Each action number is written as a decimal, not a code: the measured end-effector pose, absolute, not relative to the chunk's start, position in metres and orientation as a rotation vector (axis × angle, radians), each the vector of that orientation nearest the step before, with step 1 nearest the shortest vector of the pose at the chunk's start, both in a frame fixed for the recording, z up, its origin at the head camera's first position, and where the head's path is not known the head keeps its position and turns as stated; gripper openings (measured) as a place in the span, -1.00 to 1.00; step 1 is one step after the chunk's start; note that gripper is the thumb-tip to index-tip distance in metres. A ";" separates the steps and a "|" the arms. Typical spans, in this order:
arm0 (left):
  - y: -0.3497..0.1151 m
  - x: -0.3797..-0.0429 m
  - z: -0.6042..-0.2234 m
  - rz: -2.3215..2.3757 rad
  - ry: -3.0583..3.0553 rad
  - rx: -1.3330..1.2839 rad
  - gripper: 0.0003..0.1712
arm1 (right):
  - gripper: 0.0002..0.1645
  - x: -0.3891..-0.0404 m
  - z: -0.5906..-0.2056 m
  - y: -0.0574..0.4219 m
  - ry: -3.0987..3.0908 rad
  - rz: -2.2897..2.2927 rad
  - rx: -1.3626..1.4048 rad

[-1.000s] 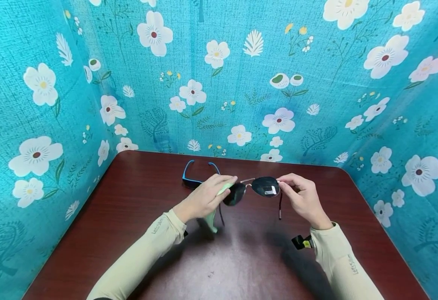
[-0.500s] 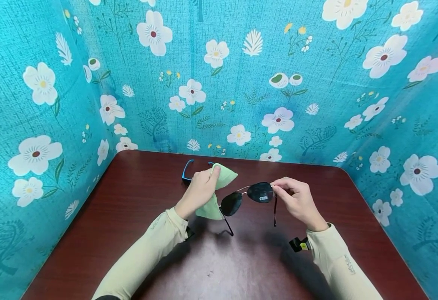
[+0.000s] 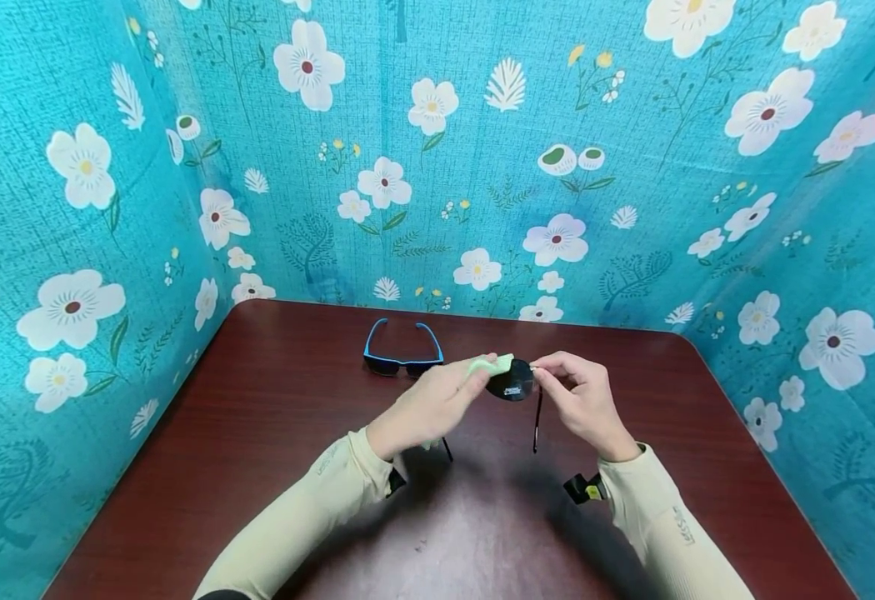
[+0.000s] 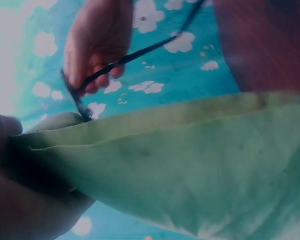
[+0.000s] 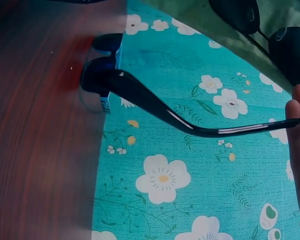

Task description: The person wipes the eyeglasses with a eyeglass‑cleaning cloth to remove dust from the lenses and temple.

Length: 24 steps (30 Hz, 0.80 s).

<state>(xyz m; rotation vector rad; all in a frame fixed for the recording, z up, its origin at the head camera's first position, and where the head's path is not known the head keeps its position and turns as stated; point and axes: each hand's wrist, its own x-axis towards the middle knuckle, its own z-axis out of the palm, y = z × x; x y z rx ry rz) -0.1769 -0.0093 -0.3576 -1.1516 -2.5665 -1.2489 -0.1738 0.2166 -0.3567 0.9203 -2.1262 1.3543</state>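
- Right now I see the left hand curled round a green cloth, pressing it onto one lens of the dark sunglasses, which are held in the air over the middle of the table, nearer its far edge than its near one.
- The right hand pinches the frame at its outer end; one temple arm hangs down below it.
- My judgement: the wiping is under way on the covered lens, while the exposed lens shows a small pale mark, either print or a sticker, too small for me to read.
- The blue-framed sunglasses lie near the far edge, left of centre, untouched.
- Writing: each sleeve carries small lettering; the one on the right forearm seems to begin "Let's", the rest I cannot tell.
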 end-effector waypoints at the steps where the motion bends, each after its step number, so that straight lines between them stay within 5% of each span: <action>1: -0.008 -0.175 -0.358 -1.122 -2.544 -1.207 -0.44 | -0.82 -0.174 -0.356 0.217 -2.121 1.352 0.912; 8: -0.003 -0.163 -0.364 -0.601 -2.415 -1.327 -0.45 | -0.81 -0.175 -0.356 0.217 -2.098 1.370 0.920; 24: -0.005 -0.163 -0.372 -0.423 -2.247 -1.435 -0.44 | -0.83 -0.174 -0.351 0.223 -2.041 1.387 0.897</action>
